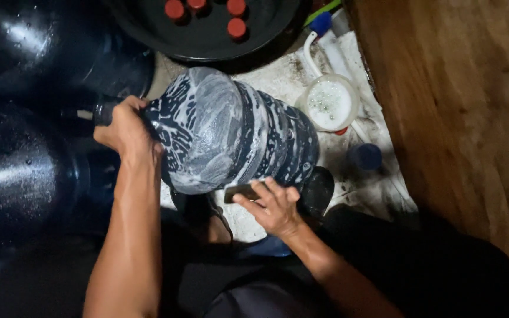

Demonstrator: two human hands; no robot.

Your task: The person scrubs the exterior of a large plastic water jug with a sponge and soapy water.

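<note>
**A:** What have I got in hand right now?

**B:** The big blue water jug (pixel 237 132), lying on its side on the white cloth (pixel 378 176) between the knees, coated in soapy lather. My left hand (pixel 126 131) is closed around the neck end. My right hand (pixel 273 206) is closed on a small dark scrub pad (pixel 241 191), pressed to the jug's lower flank.

**A:** How do I scrub it well?

**B:** I'd judge: keep the neck grip firm, since the wet plastic looks slippery, and roll the jug with the left hand so the pad meets fresh surface. Stroke along the ribs, not across them.

**A:** Which way does it point?

**B:** The long axis runs roughly left to right, neck at the left towards the dark jugs (pixel 25 176), base at the right near the white cup (pixel 329 103) of suds.
</note>
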